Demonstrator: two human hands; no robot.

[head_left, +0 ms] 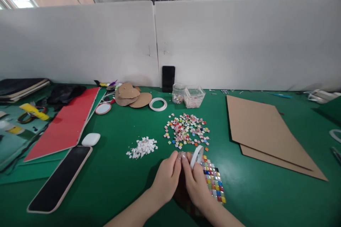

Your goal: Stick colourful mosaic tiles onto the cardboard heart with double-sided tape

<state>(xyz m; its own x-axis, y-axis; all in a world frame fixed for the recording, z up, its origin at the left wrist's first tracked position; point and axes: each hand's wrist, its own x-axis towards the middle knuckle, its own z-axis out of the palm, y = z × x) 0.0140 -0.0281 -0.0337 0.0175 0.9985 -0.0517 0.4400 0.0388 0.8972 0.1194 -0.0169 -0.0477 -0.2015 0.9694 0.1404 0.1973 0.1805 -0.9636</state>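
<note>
Both hands meet at the fingertips over the near middle of the table. My left hand (167,175) is closed in a pinch, and whatever lies between its fingertips is too small or hidden to make out. My right hand (197,184) is closed too, with a narrow roll of white tape (196,157) standing up in its fingers. Partly under the right hand lies a mosaic (215,181) of shiny coloured square tiles; the hands and forearm cover its left side. Beyond the hands is a loose pile of coloured tiles (186,129). White paper bits (142,148) are heaped to the left.
Behind the tiles stand clear plastic containers (194,97), a propped black phone (168,78) and white tape rings (158,104). Cardboard sheets (262,124) lie at right. On the left are a large phone (60,181), a white case (91,139) and a red board (66,120).
</note>
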